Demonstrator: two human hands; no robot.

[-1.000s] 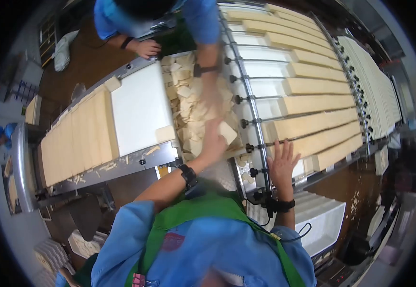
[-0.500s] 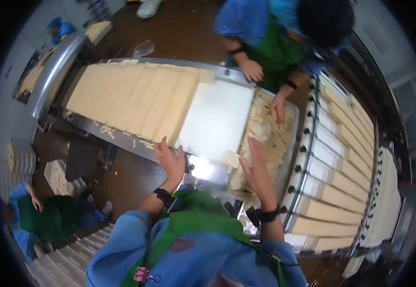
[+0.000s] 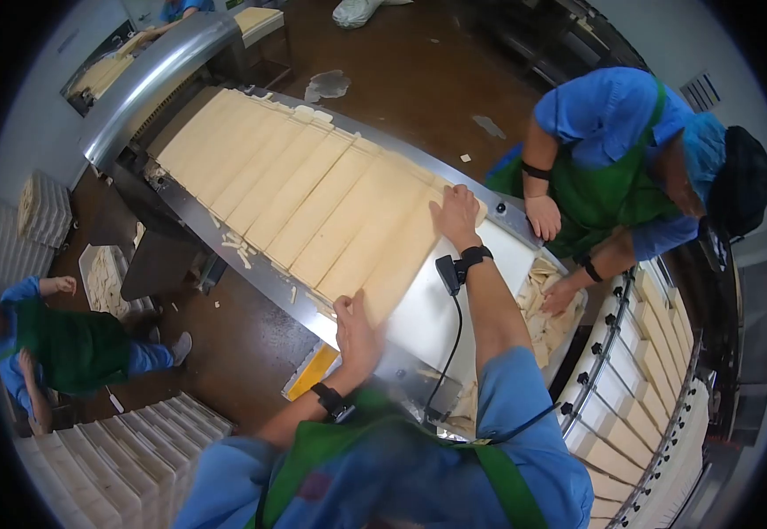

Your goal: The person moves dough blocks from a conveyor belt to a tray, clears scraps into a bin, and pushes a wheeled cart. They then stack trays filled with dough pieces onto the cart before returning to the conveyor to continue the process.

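Now, left hand (image 3: 359, 342) and right hand (image 3: 460, 218) fingers touch pale-beige rectangular sheets' (image 3: 313, 189) opposite ends beside the flat white board (image 3: 418, 316), grip unclear.

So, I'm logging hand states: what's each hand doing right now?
Left hand: open, at the near end of the rightmost flat, beige rectangular sheet.
Right hand: open, at that sheet's far end.

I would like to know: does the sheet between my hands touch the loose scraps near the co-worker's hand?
Apart. The head view shows it: the white surface lies bare between the sheet and the scraps.
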